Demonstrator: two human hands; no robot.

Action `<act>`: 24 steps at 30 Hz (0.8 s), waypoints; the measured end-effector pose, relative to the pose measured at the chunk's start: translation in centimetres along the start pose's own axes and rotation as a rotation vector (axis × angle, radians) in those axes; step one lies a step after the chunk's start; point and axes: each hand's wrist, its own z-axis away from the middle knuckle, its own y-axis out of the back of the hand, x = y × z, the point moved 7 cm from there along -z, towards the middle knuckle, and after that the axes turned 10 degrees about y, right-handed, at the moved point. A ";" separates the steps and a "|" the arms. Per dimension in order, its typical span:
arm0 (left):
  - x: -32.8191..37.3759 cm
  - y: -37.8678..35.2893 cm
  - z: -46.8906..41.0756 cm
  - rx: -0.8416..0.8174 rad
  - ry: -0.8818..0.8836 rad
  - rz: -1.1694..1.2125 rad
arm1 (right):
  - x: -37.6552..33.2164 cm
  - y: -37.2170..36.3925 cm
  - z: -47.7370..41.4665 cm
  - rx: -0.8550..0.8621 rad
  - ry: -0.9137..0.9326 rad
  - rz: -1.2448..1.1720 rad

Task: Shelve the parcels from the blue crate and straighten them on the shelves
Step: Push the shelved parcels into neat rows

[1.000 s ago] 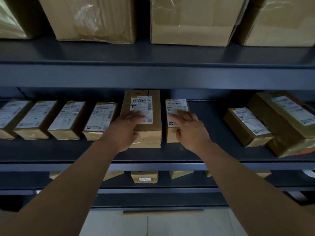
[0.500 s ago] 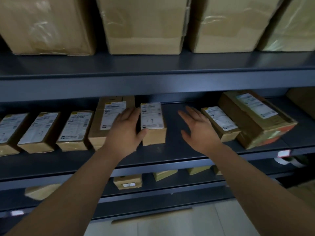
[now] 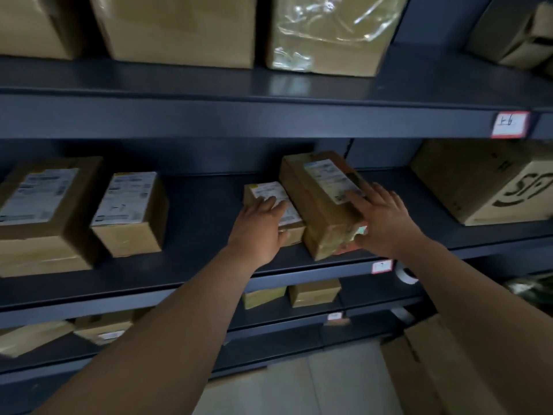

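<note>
Both hands are laid on two parcels that sit side by side, touching, on the middle shelf [image 3: 209, 211]. The left hand [image 3: 259, 227] rests palm-down on the small parcel [image 3: 270, 193], its fingers [image 3: 270, 203] held close together and flat across the white label, with the thumb down at the front right edge of the box. The right hand [image 3: 380, 223] lies on the larger parcel [image 3: 317, 205] just to the right, its fingers [image 3: 356, 197] slightly spread over the near end of that label and the top right edge (neither hand has a box lifted; both boxes stand on the shelf). The larger parcel is turned at an angle to the shelf front, with its near corner close to the edge.

Further left on the same shelf stand a labelled box [image 3: 131, 211] and another bigger one [image 3: 45, 214] beside it, well apart from the hands. A printed carton [image 3: 484, 184] sits to the right, and big cartons [image 3: 179, 25] fill the top shelf.

Half a second ago the left hand was by the labelled box on the left and the right hand hung open in the air short of the small parcel. Since then both have shifted right, and the view has swung right with them.
</note>
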 end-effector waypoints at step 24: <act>-12.9 0.6 1.4 -0.095 0.194 -0.042 | -12.7 -1.4 -4.5 0.230 0.108 -0.050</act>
